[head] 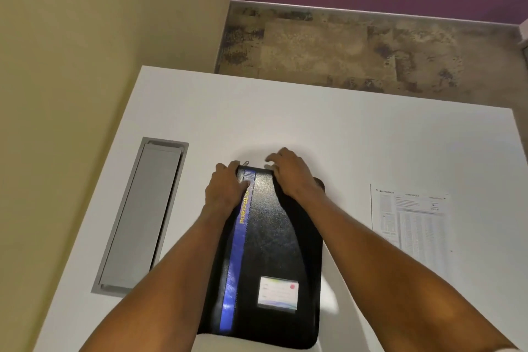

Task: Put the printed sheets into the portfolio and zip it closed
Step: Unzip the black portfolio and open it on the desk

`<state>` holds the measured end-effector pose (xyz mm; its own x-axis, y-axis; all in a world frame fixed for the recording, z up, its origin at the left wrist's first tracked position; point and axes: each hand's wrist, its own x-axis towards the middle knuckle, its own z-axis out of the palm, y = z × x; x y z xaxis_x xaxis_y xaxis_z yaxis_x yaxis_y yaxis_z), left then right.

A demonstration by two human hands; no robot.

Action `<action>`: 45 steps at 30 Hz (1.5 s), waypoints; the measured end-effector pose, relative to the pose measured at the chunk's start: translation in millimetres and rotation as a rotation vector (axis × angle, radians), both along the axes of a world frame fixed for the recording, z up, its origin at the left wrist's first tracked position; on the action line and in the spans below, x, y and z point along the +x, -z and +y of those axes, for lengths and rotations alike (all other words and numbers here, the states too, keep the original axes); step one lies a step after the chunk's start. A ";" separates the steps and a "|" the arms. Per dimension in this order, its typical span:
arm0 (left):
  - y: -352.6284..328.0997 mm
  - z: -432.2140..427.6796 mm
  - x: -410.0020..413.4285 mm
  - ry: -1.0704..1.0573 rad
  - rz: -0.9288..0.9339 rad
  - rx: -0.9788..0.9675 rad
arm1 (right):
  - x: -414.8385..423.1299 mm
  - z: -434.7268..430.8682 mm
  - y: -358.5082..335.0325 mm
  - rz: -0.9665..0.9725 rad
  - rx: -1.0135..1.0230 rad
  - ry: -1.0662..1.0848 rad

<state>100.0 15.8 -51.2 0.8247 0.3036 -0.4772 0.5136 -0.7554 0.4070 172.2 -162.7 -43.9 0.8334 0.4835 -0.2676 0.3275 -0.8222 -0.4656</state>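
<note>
Head view, looking down at my two bare forearms over a white counter point(314, 123). A black leather-look zip portfolio point(271, 251) with a blue stripe and gold lettering lies flat and closed at the centre of the counter, its long axis running away from me. My left hand point(225, 188) grips the far left corner of the portfolio, fingers curled over the edge and thumb pressed on the cover beside the stripe. My right hand point(291, 171) rests on the far edge to the right, fingers bent down over it; whether they pinch anything I cannot tell. A small metal zip pull point(245, 163) sticks out at the far edge between my hands, touched by neither. A white card in a clear pocket point(278, 293) sits on the near part of the cover. The printed white sheets point(411, 223) lie on the counter well to the right of the portfolio. A grey rectangular cable hatch point(143, 214) is set into the counter to the left.
</note>
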 end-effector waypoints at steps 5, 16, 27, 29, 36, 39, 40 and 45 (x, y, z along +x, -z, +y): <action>6.8 0.8 1.6 0.010 -0.100 0.022 | 33.7 43.0 17.2 0.008 -0.051 -0.276; 21.9 1.3 30.0 -0.066 -0.120 -0.061 | 50.3 52.4 36.7 -0.125 -0.018 -0.412; 27.8 -3.3 34.6 -0.033 -0.195 -0.073 | 53.8 19.7 35.7 -0.141 -0.061 -0.440; 25.5 -7.5 34.9 -0.041 -0.202 -0.082 | 53.8 15.5 36.5 -0.168 -0.084 -0.468; 21.2 -11.0 35.3 -0.065 -0.150 -0.038 | 48.3 11.8 34.4 -0.143 -0.069 -0.447; 20.5 -6.2 33.5 -0.087 -0.141 -0.052 | 52.2 -5.2 33.2 -0.140 -0.100 -0.486; 20.3 -4.7 32.7 -0.093 -0.142 -0.060 | 54.1 -13.7 32.9 -0.147 -0.114 -0.491; 20.6 -3.6 30.3 -0.099 -0.150 -0.084 | 52.6 -58.1 30.4 -0.182 -0.122 -0.454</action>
<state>130.4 12.3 -71.9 0.8568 0.3510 -0.3779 0.5122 -0.6645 0.5441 224.8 -220.8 -74.3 0.5843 0.7826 -0.2148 0.7318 -0.6226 -0.2772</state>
